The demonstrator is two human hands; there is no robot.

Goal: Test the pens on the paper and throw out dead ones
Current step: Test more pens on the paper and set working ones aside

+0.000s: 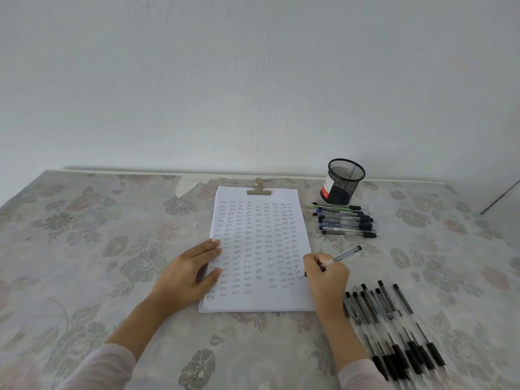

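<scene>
A white sheet of paper [261, 299] lies in the middle of the table, held by a metal clip [259, 188] at its top and covered with rows of small written marks. My left hand [188, 274] rests flat on the sheet's left edge. My right hand [326, 280] grips a clear pen [344, 255] with a dark cap end, its tip down at the paper's right edge. Several black-capped pens [394, 327] lie in a row to the right of my right wrist. Another group of pens [344, 220] lies right of the paper's top.
A black mesh cup [342, 181] stands tilted at the back right, near the wall. The table [84, 249] wears a floral cloth. A dark thin rod [501, 198] leans at the far right edge.
</scene>
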